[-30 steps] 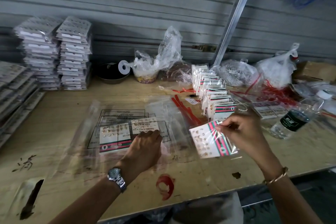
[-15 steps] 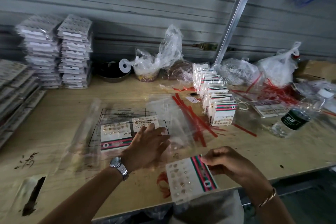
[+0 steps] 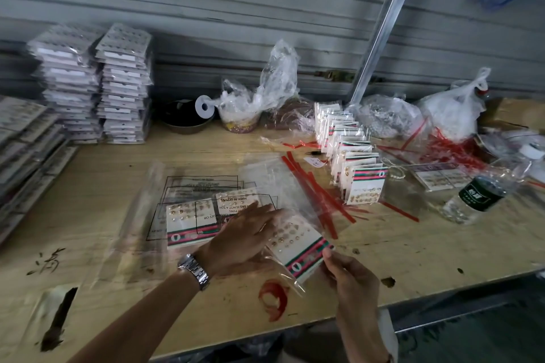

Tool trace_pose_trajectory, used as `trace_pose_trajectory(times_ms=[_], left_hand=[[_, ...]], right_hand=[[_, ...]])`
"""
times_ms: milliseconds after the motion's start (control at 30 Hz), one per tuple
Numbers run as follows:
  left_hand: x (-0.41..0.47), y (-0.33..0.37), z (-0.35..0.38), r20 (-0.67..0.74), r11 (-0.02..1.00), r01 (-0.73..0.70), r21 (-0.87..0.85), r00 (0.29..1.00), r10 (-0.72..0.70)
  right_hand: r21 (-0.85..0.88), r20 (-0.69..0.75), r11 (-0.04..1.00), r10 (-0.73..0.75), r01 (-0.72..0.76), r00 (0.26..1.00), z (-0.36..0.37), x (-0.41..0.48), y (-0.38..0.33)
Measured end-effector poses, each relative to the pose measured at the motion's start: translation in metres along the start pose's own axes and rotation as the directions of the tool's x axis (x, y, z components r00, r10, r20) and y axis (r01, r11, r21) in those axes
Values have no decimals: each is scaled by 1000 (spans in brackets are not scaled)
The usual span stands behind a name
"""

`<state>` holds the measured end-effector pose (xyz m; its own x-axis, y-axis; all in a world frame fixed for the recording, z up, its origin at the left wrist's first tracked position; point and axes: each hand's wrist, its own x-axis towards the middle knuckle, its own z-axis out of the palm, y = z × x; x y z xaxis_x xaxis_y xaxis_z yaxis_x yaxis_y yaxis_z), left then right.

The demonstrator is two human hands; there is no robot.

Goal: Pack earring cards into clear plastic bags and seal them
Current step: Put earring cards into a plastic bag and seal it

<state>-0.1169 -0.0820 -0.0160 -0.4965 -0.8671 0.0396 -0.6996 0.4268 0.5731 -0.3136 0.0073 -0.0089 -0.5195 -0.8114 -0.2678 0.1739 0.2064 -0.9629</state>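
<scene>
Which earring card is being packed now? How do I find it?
On the table, look near the front edge. The card peeks from under the left hand, its striped end pinched by the right hand. The other cards lie flat or stand in a row, unheld.

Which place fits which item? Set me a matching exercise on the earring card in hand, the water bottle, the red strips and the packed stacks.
Items:
1. earring card
2. water bottle
3. red strips
4. packed stacks

Places:
A. far left, against the wall
B. lying on its side, far right
C. pinched by the right hand
D. flat on the table, near its middle

Pairs: 1-C, 2-B, 3-D, 4-A.
</scene>
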Motion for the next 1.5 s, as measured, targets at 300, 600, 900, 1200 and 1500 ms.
trace_pose_trajectory(times_ms=[300, 600, 900, 1200, 1500], left_hand=[[-5, 7, 5, -59, 989, 43, 143, 998, -35], [-10, 12, 8, -36, 986, 17, 164, 999, -11], [-11, 15, 6, -67, 981, 19, 193, 998, -6], [2, 14, 14, -176, 951, 63, 303, 984, -9], [-3, 11, 10, -78, 964, 87, 252, 995, -69]], right_hand=[[248, -276, 968, 37, 34, 960, 35, -11, 21], [214, -343, 964, -77, 158, 936, 60, -4, 17], [265, -327, 961, 14, 77, 945, 59, -4, 14], [425, -354, 904, 119, 46, 928, 85, 0, 5], [639, -26, 750, 246, -173, 969, 82, -23, -1]])
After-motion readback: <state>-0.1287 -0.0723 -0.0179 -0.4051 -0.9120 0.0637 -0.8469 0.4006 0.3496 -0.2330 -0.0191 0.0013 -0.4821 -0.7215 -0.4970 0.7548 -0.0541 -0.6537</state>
